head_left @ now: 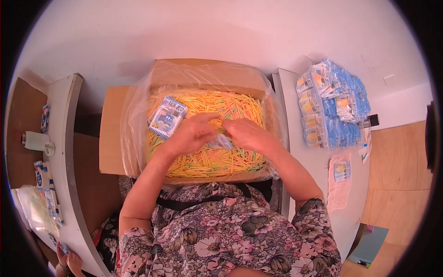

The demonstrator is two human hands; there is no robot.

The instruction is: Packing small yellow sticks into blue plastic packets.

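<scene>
A cardboard box, lined with clear plastic film, holds a deep heap of thin yellow, pink and green sticks. Above the heap my two hands meet. My left hand is closed on a small clear and blue plastic bag, which hangs between the hands. My right hand is closed with fingertips close to the bag's upper part; what they pinch is hidden. On the sticks to the left of my hands lies a stack of flat blue-and-white printed packets.
At right, a white table bears a large pile of filled blue-edged packets and a pink cloth with one packet on it. A white-edged table at left carries a white bottle. Another person's hands show at lower left.
</scene>
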